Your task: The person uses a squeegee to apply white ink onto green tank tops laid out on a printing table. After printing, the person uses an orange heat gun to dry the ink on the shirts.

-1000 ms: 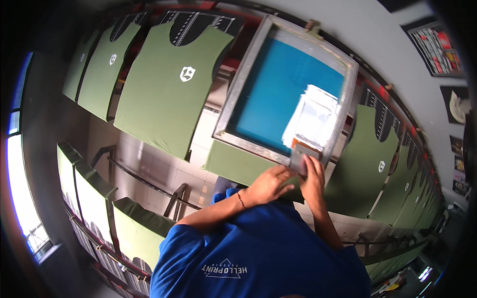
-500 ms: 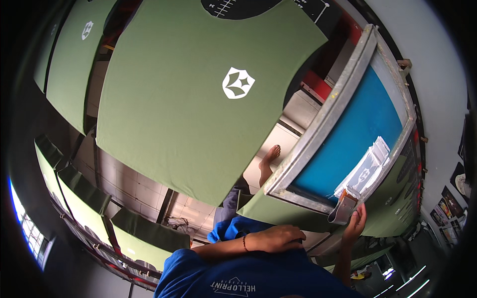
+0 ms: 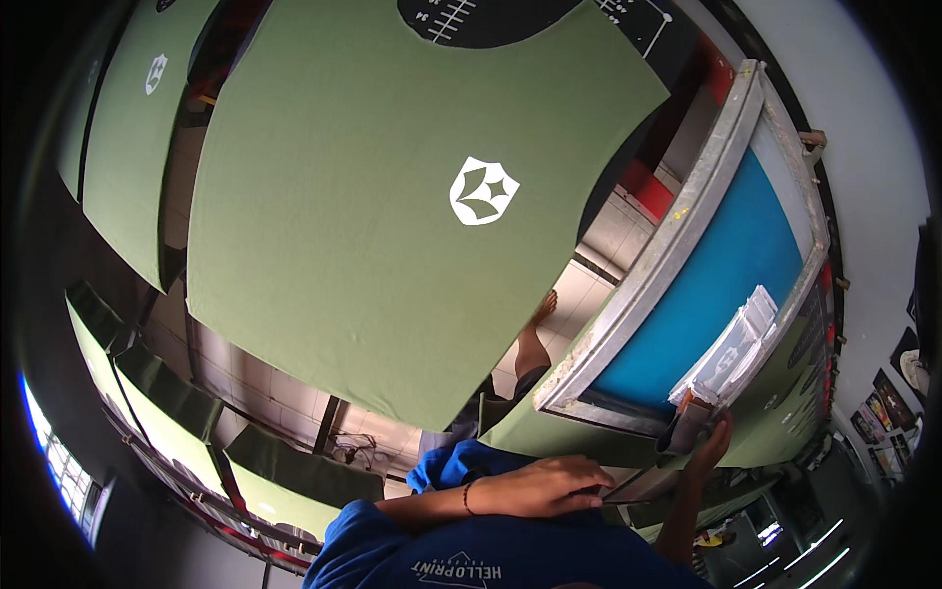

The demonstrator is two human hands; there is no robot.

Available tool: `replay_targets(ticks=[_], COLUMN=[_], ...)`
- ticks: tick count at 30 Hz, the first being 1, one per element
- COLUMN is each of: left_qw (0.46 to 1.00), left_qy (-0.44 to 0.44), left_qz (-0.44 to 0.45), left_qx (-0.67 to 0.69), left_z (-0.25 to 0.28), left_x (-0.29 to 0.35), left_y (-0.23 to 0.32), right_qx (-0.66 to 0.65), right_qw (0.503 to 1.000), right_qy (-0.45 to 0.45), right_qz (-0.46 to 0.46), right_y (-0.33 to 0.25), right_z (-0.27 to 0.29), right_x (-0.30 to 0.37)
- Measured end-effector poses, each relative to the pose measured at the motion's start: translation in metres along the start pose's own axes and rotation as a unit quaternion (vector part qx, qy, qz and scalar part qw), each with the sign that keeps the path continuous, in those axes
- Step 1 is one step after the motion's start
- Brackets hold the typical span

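In the lower right, my right hand (image 3: 708, 454) is closed against the grey handle of a squeegee (image 3: 684, 429), its grip partly hidden. The squeegee lies over the near corner of a screen-printing frame (image 3: 677, 236) with blue mesh. White ink (image 3: 751, 324) is heaped along the mesh beside it, next to a shield-shaped stencil. My left hand (image 3: 549, 488) rests in front of my body, fingers loosely extended and holding nothing. Ahead of me, a green T-shirt (image 3: 363, 226) is spread flat on a board, with a white shield print (image 3: 485, 191) on it.
Another green shirt (image 3: 132, 177) with a similar print lies on a board at left. More green-covered boards (image 3: 304, 471) line the lower left. Part of a green shirt (image 3: 549, 432) shows under the frame. Between the boards are gaps above a tiled floor (image 3: 285, 383).
The shirt, frame and squeegee all sit slightly lower and farther right in view. My right hand stays at the squeegee. My left hand remains before my body, and my foot is now more hidden.
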State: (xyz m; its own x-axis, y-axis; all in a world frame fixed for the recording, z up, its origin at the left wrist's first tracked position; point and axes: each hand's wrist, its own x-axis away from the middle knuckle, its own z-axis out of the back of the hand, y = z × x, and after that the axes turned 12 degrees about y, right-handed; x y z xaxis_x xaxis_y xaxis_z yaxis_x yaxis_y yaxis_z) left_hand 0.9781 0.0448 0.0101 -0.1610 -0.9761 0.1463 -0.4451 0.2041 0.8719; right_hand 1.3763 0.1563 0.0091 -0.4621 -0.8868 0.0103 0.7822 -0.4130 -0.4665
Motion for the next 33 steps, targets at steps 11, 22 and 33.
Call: replay_targets(ticks=[11,22,33], left_qw=[0.864,0.715,0.787], left_qy=[0.377,0.388,0.395], left_qz=[-0.079,-0.132,-0.043], left_qx=[-0.325,-0.566,-0.471], left_z=[-0.002,0.002,0.007], left_x=[-0.020,-0.075,-0.117], left_y=[0.042,-0.003,-0.011], right_qx=[-0.274,-0.516,-0.476], right_qw=[0.951,0.828,0.855], right_qy=[-0.090,-0.109,-0.074], right_qz=[-0.107,-0.192,-0.189], right_y=[0.079,0.066,0.083], right_z=[-0.009,-0.038,-0.054], right_x=[-0.028,-0.028,-0.040])
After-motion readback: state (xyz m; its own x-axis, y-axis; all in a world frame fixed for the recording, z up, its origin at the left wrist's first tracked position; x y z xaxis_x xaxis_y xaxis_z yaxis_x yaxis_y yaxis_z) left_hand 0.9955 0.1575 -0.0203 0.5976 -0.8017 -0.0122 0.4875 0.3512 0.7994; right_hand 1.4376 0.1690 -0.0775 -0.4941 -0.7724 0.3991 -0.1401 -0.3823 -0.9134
